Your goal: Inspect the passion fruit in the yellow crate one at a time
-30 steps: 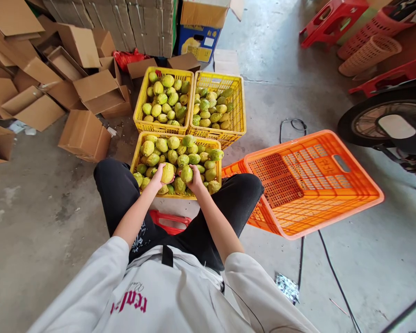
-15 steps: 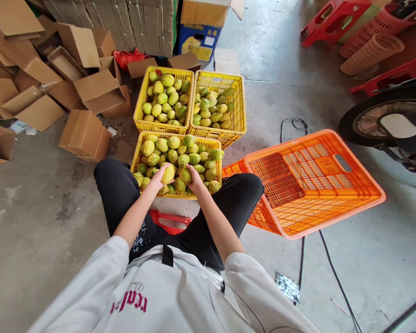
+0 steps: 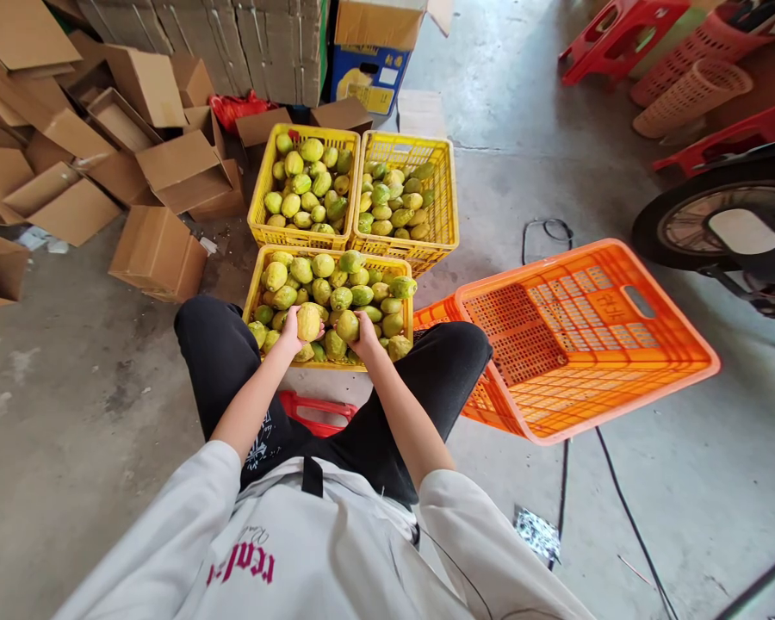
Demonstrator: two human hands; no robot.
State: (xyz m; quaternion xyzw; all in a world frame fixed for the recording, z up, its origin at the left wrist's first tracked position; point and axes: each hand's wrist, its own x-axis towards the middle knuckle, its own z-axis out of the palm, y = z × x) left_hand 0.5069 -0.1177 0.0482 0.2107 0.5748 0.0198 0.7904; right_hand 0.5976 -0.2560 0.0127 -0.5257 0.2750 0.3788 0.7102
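My left hand [image 3: 290, 334] is closed around a yellow lemon [image 3: 308, 323], held just above the front yellow crate [image 3: 251, 297]. A greener lemon [image 3: 347, 326] sits in the closed fingers of my right hand [image 3: 366, 336], a short gap to the right of the first. Below both hands the crate is heaped with yellow-green lemons [image 3: 321, 265], some of them hidden by my hands. The crate stands between my spread knees.
Two more yellow crates, one at back left [image 3: 253, 211] and one at back right [image 3: 453, 211], hold lemons. An orange crate [image 3: 620, 422] lies tilted by my right knee. Cardboard boxes [image 3: 158, 250] are piled at left. A motorbike wheel [image 3: 652, 226] and red stools [image 3: 613, 43] stand right.
The lemon in my left hand has turned and shifted slightly left. The right-hand lemon has been turned a little too. Both hands stay over the front crate.
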